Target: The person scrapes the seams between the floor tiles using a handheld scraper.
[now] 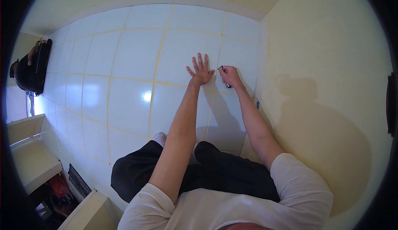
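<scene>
My left hand (201, 75) lies flat with fingers spread on a glossy white floor tile (186, 56). Just to its right, my right hand (231, 76) is closed around a slim hand tool (228, 85). A dark tip pokes out past my fingers, and the other dark end shows below my palm; the grip hides the middle, so its exact kind is unclear. That tip sits at or close to a yellowish grout line (219, 49) between two tiles. From this view I cannot tell whether it touches.
A cream wall (315, 56) rises close on my right, carrying my shadow. A small dark object (258, 105) is at its foot. Another person in dark clothes (31, 70) is low at the far left. Cream ledges (35, 163) and an opening with a red item (59, 186) are lower left.
</scene>
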Motion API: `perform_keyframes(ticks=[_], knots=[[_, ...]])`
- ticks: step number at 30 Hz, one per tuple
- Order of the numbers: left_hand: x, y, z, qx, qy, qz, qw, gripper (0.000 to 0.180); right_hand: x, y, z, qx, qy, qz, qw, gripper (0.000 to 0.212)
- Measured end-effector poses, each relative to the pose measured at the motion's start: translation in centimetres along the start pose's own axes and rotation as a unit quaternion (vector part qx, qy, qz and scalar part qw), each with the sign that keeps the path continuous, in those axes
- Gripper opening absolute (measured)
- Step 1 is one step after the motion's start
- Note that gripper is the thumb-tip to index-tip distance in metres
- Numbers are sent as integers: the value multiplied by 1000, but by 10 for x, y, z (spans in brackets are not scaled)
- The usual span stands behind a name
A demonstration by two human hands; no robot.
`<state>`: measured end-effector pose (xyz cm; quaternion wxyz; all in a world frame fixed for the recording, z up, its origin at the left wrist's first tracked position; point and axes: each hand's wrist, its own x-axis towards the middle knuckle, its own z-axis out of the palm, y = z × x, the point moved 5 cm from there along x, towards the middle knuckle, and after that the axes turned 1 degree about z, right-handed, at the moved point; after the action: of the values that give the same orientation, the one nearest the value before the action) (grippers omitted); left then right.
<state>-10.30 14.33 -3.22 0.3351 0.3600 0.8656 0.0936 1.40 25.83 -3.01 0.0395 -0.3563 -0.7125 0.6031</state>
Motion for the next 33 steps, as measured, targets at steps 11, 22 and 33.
perform_keyframes(ticks=[11,22,33], knots=[[-9,1,-11,-3,1,-7,1000,95,1,3,2,40,40,-14,998,32],[-16,-18,2,322,430,-81,840,104,7,2,17,201,9,58,978,30],[0,-35,13,288,419,-64,859,101,7,-8,21,169,-27,32,985,25]])
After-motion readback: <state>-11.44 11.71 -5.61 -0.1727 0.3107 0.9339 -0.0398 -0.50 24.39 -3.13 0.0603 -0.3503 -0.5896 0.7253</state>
